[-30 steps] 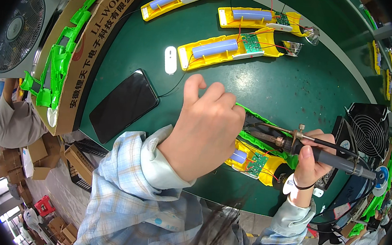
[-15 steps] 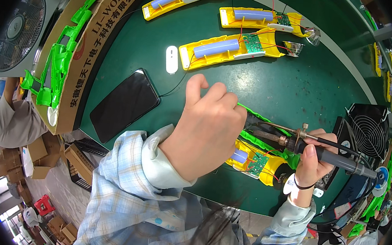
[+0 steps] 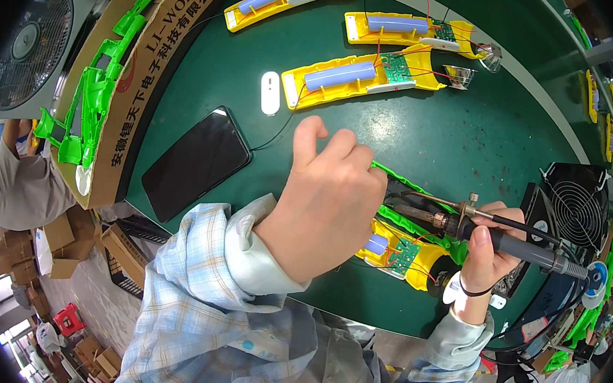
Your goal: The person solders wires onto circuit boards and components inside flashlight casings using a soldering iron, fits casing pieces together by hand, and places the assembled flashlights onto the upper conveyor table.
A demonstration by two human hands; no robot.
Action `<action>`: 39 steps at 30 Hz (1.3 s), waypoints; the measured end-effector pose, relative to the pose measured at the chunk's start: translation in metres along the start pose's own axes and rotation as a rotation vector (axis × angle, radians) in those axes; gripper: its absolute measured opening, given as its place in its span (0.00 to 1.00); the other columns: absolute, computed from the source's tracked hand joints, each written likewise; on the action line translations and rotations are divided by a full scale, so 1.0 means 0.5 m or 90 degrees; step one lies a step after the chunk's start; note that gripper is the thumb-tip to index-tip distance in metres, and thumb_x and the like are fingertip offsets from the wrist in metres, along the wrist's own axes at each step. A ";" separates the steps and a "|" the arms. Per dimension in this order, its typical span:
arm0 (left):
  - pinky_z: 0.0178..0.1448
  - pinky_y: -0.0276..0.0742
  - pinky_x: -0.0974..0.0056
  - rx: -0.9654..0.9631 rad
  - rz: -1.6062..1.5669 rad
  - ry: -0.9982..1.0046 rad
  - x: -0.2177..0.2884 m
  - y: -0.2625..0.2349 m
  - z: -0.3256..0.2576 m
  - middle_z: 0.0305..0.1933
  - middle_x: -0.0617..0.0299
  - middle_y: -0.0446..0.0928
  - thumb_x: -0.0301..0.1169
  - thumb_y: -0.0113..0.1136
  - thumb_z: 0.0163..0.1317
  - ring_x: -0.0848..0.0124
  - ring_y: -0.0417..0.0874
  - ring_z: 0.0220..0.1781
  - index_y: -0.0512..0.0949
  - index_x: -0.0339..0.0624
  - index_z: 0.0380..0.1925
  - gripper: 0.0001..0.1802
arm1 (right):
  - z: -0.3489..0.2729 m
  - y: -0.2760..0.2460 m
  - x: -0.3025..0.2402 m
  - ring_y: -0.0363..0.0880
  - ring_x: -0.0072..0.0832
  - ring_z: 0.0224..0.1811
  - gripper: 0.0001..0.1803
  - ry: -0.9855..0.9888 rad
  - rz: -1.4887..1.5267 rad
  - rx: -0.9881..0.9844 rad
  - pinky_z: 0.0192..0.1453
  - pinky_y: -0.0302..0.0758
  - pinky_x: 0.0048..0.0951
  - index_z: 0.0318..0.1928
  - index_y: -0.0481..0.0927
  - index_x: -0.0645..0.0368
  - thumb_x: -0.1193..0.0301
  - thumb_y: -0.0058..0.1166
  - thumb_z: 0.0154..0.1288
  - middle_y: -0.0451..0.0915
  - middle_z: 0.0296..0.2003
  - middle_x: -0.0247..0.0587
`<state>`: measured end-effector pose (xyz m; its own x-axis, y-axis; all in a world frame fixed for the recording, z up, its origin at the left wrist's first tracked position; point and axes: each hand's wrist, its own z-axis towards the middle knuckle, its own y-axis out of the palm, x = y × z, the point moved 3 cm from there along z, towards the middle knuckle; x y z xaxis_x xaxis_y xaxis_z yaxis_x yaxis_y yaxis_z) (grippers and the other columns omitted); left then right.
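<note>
My right hand is wrapped around the grey handle of a soldering iron. A thin metal feed tube is clamped along the iron, whose front end points left toward my other hand. My left hand is curled closed, back of the hand up; whatever its fingers pinch is hidden beneath. Under both hands lies a green plastic casing with a dark inside. Just nearer to me, partly covered by my left hand, is a yellow flashlight half-shell with a blue battery cell, a green circuit board and red wires.
Three more yellow half-shells with batteries and boards lie at the back. A black phone and a white oval piece are at left, beside a cardboard box holding green casings. A black fan stands at right near a solder spool.
</note>
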<state>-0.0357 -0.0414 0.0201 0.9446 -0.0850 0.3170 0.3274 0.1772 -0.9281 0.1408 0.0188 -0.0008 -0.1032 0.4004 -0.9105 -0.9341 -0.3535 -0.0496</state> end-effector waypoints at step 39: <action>0.43 0.53 0.58 0.004 -0.025 -0.001 -0.002 -0.002 0.001 0.17 0.65 0.63 0.21 0.53 0.34 0.69 0.66 0.28 0.71 0.41 0.10 0.03 | 0.002 0.005 -0.004 0.65 0.20 0.23 0.08 0.021 -0.020 -0.025 0.25 0.60 0.18 0.26 0.69 0.65 0.75 0.52 0.47 0.69 0.23 0.37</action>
<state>-0.0372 -0.0409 0.0208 0.9311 -0.0903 0.3535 0.3643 0.1797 -0.9138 0.1384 0.0178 0.0014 -0.0615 0.3840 -0.9213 -0.9226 -0.3740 -0.0943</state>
